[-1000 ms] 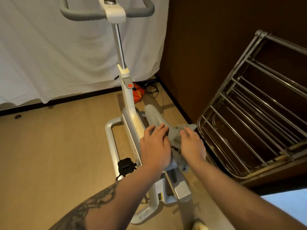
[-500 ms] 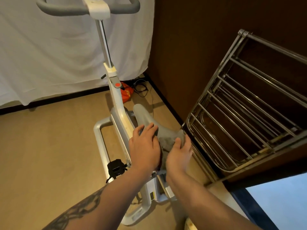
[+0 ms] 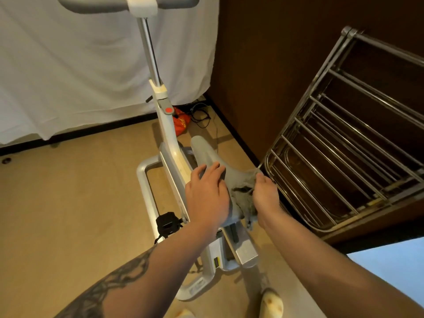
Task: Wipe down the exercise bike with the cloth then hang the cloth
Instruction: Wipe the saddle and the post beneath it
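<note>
**Grey cloth working over the saddle: wiping stage under way, hanging not yet begun**

Grey and bunched, the cloth [image 3: 244,195] is lying on the rear right part of the saddle [image 3: 206,154] of the exercise bike [image 3: 171,143], where the right hand [image 3: 266,195] is gripping it with curled fingers and pressing it down against the padding. The left hand [image 3: 207,193] is resting flat on the left side of the saddle, fingers extended and holding nothing, apparently steadying the seat while the other hand is rubbing. A loose tail of the cloth is hanging off the saddle's rear edge below the right wrist.

As a judgement of progress, the task is sitting in its first half. The wiping is concentrated on the saddle; nothing visible is showing whether the handlebar [image 3: 128,3], the stem post [image 3: 150,51], the white frame or the pedal [image 3: 166,223] are already cleaned, since no streaks or damp marks are readable on them. Those parts may be remaining to do.

The second half is plainly undone: the cloth is in the hand rather than on a rail. The metal drying rack [image 3: 344,143], standing just beside the bike to the right with its bars bare, is looking like the likely place for hanging.
</note>
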`<state>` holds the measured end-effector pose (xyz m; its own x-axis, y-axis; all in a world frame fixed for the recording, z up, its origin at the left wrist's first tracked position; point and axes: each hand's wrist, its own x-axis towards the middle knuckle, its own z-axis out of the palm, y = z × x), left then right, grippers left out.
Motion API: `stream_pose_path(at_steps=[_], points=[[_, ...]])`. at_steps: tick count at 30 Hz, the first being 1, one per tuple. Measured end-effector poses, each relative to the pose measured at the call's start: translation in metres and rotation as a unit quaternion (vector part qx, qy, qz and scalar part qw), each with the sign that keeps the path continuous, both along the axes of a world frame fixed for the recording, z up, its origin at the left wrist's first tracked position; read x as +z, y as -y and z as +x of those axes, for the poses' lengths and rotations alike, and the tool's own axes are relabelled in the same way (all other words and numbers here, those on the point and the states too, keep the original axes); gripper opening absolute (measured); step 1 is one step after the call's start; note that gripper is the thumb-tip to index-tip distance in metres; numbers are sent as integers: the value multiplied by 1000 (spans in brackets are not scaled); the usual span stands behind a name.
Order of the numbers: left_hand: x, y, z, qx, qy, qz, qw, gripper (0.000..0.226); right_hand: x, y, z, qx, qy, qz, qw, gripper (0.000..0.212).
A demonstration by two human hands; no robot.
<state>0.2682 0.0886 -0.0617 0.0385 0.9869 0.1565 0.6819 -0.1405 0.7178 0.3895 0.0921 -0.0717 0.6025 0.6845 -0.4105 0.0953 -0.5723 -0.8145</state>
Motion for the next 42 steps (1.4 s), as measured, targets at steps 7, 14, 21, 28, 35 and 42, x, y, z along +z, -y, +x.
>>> stream_pose_path(at_steps=[7, 14, 21, 28, 35, 42], points=[[-2, -1, 1, -3, -10, 7, 1000, 41, 13, 9, -1, 206, 253, 41, 944, 44], [-9, -1, 2, 32, 38, 23, 999, 43, 20, 15, -5, 355, 382, 1, 853, 51], [-10, 1, 4, 91, 74, 19, 993, 34, 25, -14, -8, 409, 370, -82, 830, 55], [-8, -3, 6, 184, 79, -46, 979, 31, 26, -65, -14, 454, 284, -131, 835, 57], [7, -1, 16, 224, 21, -69, 972, 29, 20, -94, -18, 495, 264, -115, 820, 56], [9, -6, 24, 297, 78, -101, 946, 32, 13, -94, -17, 521, 294, -57, 799, 52]])
